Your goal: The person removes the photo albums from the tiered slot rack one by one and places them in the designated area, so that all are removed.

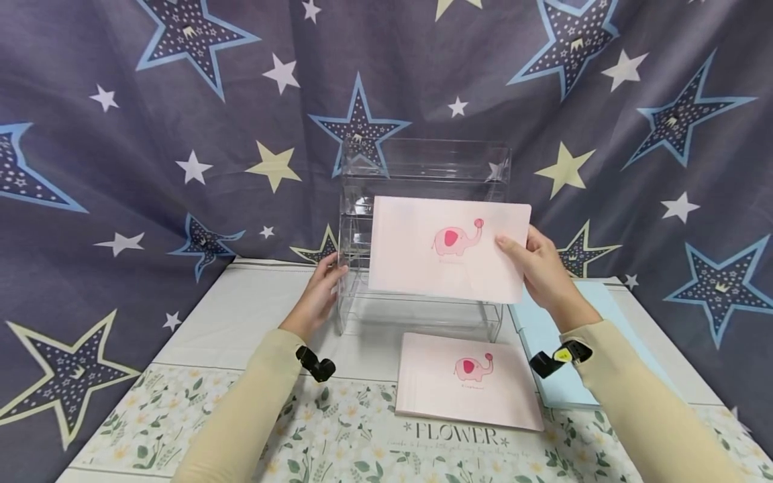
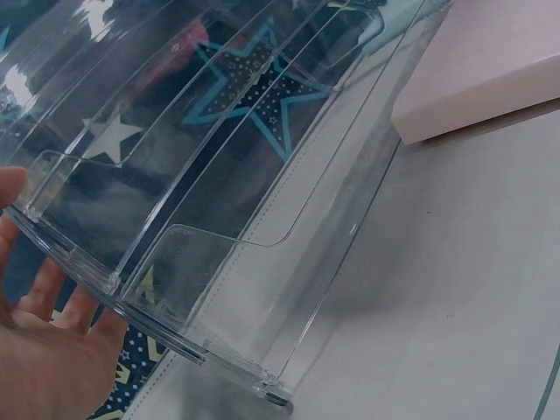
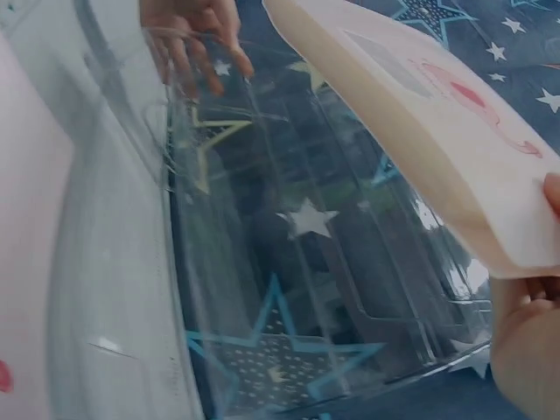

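Note:
A clear acrylic tiered rack (image 1: 423,315) stands upright against the curtain. My left hand (image 1: 317,292) grips its left side panel, thumb on one side and fingers on the other in the left wrist view. My right hand (image 1: 543,268) pinches the right end of a thick pink album (image 1: 410,248) with an elephant on its cover, thumb on the front. This album is raised before the rack's middle tiers and overlaps them in the head view. Seen from the right wrist, the raised album (image 3: 420,96) tilts over the rack. A matching pink album (image 1: 435,389) lies flat on the table in front.
Light blue flat items (image 1: 610,315) lie at the right, partly behind my right forearm. A flowered mat (image 1: 350,429) covers the table's front, and a star-patterned curtain (image 1: 241,188) hangs close behind the rack and along both sides.

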`<state>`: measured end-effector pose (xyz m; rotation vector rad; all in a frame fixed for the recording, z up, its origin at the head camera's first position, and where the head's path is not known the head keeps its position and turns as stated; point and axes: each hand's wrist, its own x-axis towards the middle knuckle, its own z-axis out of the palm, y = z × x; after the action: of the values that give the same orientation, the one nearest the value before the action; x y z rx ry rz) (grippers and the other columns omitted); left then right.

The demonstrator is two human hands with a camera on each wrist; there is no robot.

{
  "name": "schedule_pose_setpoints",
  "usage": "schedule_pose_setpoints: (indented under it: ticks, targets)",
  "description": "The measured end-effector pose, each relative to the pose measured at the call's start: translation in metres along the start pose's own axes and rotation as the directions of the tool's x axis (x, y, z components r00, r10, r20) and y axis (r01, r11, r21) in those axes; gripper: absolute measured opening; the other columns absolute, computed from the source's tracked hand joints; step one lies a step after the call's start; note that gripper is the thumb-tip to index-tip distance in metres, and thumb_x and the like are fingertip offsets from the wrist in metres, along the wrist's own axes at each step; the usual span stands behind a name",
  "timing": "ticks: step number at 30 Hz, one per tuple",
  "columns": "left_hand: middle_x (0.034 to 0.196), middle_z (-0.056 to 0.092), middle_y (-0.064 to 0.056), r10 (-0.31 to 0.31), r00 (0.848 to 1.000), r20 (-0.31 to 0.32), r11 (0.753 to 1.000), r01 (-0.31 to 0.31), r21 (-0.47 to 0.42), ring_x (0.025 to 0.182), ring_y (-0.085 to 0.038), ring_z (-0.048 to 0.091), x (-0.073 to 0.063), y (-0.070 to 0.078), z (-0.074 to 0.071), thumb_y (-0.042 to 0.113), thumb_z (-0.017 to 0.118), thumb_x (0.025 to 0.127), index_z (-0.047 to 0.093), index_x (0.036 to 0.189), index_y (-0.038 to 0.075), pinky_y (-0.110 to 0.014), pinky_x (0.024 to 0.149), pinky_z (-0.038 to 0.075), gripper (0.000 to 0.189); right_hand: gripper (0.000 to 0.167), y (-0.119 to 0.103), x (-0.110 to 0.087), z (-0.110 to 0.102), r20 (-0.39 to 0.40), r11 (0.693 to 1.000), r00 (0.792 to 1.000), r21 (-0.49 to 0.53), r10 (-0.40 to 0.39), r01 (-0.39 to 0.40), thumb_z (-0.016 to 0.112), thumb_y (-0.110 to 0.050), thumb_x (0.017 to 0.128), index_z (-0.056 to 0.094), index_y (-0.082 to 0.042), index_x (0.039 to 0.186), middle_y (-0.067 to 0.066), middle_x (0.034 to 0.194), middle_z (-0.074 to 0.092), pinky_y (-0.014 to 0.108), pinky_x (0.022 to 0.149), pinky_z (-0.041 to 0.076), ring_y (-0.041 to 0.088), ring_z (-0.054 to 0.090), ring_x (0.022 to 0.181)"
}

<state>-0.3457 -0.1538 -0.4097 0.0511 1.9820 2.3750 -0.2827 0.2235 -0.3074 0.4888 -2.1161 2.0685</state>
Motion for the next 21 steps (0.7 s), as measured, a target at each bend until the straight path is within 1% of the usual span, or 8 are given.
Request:
schedule_pose_setpoints:
  ticks: [2, 5, 10, 16, 21]
  targets:
    - [0.155, 0.032, -0.014, 0.0, 1.0, 0.005, 1.0, 0.0, -0.001, 0.144, -0.029, 0.027, -0.001, 0.0, 0.0, 0.02, 0.053, 0.104, 0.029, 0.157, 0.019, -0.052, 0.12, 0.015, 0.058, 0.038, 0.004, -0.007, 0.002, 0.024, 1.0, 0.999, -0.006, 0.03, -0.03, 0.061, -0.024, 0.102, 0.05, -0.01, 0.135, 0.001, 0.102, 0.068, 0.031, 0.069, 0.06, 0.015, 0.069, 0.084]
    - [0.156, 0.031, -0.015, 0.004, 1.0, 0.012, 1.0, -0.004, 0.0, 0.144, -0.03, 0.027, -0.002, 0.002, 0.001, 0.019, 0.052, 0.105, 0.028, 0.157, 0.019, -0.053, 0.12, 0.014, 0.058, 0.042, 0.009, -0.017, 0.007, 0.059, 0.996, 0.994, -0.015, 0.088, -0.087, 0.061, -0.023, 0.102, 0.047, -0.005, 0.137, 0.002, 0.1, 0.068, 0.034, 0.069, 0.06, 0.015, 0.069, 0.083]
    - [0.158, 0.028, -0.014, 0.003, 1.0, 0.016, 1.0, -0.004, 0.017, 0.146, -0.03, 0.024, -0.002, 0.005, 0.002, 0.017, 0.051, 0.105, 0.026, 0.158, 0.019, -0.055, 0.12, 0.014, 0.059, 0.048, 0.022, -0.032, 0.017, 0.1, 0.981, 0.976, -0.022, 0.192, -0.191, 0.06, -0.02, 0.102, 0.043, 0.004, 0.139, 0.004, 0.099, 0.069, 0.038, 0.069, 0.061, 0.018, 0.07, 0.08]
    - [0.158, 0.027, -0.016, -0.003, 1.0, 0.018, 1.0, 0.003, 0.027, 0.146, -0.03, 0.024, -0.002, 0.004, 0.001, 0.018, 0.052, 0.105, 0.027, 0.158, 0.02, -0.056, 0.119, 0.013, 0.059, 0.053, 0.041, -0.051, 0.031, 0.154, 0.944, 0.933, 0.004, 0.325, -0.329, 0.06, -0.02, 0.101, 0.04, 0.006, 0.143, 0.009, 0.101, 0.068, 0.038, 0.07, 0.061, 0.02, 0.07, 0.081]
    - [0.157, 0.029, -0.015, 0.003, 1.0, 0.022, 1.0, -0.004, 0.018, 0.145, -0.029, 0.025, -0.003, 0.003, 0.001, 0.018, 0.052, 0.105, 0.027, 0.158, 0.02, -0.055, 0.119, 0.013, 0.059, 0.053, 0.062, -0.063, 0.046, 0.226, 0.918, 0.899, 0.045, 0.374, -0.394, 0.06, -0.019, 0.101, 0.041, 0.008, 0.142, 0.01, 0.103, 0.068, 0.037, 0.071, 0.06, 0.02, 0.069, 0.082]
